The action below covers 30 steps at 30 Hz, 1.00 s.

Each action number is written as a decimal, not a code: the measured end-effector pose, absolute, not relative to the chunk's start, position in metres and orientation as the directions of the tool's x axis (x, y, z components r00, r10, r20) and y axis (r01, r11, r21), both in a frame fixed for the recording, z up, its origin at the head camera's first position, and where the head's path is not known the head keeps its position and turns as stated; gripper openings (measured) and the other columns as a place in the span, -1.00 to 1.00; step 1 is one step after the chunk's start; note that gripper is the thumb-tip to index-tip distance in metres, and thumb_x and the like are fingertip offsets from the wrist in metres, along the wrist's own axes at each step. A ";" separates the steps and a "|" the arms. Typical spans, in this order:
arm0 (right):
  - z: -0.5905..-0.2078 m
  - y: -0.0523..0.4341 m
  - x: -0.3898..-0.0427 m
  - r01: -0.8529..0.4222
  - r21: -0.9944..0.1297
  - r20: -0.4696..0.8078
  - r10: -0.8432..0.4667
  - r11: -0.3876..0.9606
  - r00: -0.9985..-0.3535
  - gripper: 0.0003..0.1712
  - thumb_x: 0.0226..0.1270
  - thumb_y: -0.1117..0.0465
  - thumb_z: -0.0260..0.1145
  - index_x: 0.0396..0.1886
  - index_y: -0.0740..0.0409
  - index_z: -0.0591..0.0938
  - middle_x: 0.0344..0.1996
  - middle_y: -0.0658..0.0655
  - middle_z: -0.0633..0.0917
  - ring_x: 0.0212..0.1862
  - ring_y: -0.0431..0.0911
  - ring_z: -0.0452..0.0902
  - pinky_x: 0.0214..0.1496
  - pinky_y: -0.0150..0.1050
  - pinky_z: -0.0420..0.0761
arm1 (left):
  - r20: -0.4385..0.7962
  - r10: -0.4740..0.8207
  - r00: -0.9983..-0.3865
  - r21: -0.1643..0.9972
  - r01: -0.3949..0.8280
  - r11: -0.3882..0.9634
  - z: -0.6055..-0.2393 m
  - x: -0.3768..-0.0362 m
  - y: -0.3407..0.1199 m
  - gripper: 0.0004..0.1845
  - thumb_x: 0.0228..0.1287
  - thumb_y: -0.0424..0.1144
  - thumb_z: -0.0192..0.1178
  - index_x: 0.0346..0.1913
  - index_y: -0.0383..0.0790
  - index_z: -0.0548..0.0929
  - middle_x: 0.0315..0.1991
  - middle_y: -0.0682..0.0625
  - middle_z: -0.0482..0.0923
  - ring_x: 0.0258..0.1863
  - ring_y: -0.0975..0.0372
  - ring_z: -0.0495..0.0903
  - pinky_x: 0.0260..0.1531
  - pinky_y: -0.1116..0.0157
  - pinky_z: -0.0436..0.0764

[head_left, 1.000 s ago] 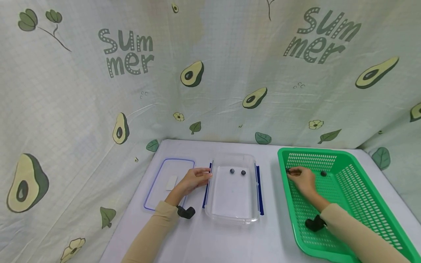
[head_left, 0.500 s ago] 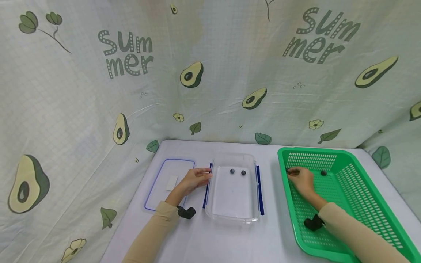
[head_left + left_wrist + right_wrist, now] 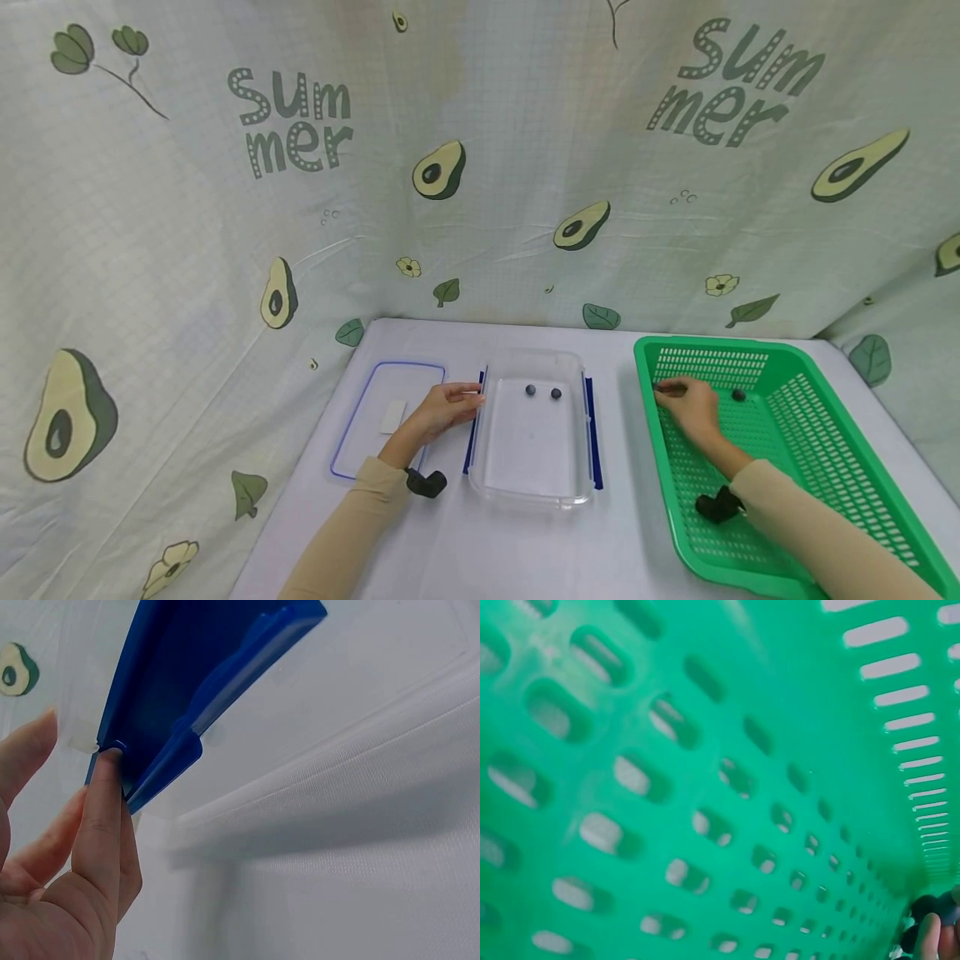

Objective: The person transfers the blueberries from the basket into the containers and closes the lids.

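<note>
Glossy plastic box (image 3: 531, 467); plastic basket (image 3: 772, 442)

Plain beige sleeves (image 3: 825, 525) and small black wrist-worn devices (image 3: 427, 484)

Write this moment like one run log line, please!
left hand: touches blue flap | clear box: two balls inside | right hand: pinches dark ball in green basket

I see left hand (image 3: 82, 892) at eight o'clock on wrist feed, touching lower end of blue flap (image 3: 169, 682) at twelve. Avocado print (image 3: 16, 669) at ten; creased, shadowed white cloth (image 3: 352, 900) at four.
</note>
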State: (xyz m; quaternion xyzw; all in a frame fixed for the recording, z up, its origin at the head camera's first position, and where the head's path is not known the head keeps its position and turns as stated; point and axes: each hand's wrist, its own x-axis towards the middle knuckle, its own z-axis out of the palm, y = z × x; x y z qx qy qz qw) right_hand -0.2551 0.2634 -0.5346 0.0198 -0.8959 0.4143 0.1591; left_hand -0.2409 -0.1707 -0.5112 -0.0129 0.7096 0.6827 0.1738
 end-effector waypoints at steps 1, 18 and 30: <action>-0.534 0.264 -0.255 -0.170 -0.733 0.304 0.094 0.658 -0.948 -0.76 0.16 0.38 0.49 -0.21 0.46 0.71 -0.35 0.35 0.75 -0.40 -0.09 0.69 -0.42 -0.57 0.52 | -0.264 0.220 -0.939 0.965 -0.255 0.069 -0.511 -0.241 -0.171 -0.49 0.35 -0.31 0.31 0.28 -0.45 0.50 0.02 -0.20 0.64 0.12 -0.05 0.59 0.04 0.23 0.66; -0.514 0.264 -0.251 -0.156 -0.854 0.249 0.128 0.496 -0.960 -0.72 0.24 0.38 0.44 -0.13 0.54 0.68 -0.21 0.47 0.71 -0.41 -0.61 0.48 -0.39 -0.59 0.59 | -0.270 0.215 -0.938 0.963 -0.260 0.077 -0.513 -0.241 -0.169 -0.47 0.33 -0.27 0.35 0.28 -0.41 0.51 0.04 -0.20 0.64 0.13 -0.04 0.59 0.04 0.24 0.66; -0.490 0.264 -0.247 -0.118 -0.903 0.200 0.162 0.412 -0.966 -0.68 0.23 0.36 0.46 -0.11 0.53 0.68 -0.42 -0.18 0.71 -0.39 -0.52 0.57 -0.46 -0.47 0.62 | -0.267 0.202 -0.942 0.963 -0.254 0.088 -0.511 -0.239 -0.169 -0.47 0.33 -0.26 0.35 0.28 -0.42 0.51 0.08 -0.23 0.62 0.07 0.06 0.63 0.04 0.23 0.66</action>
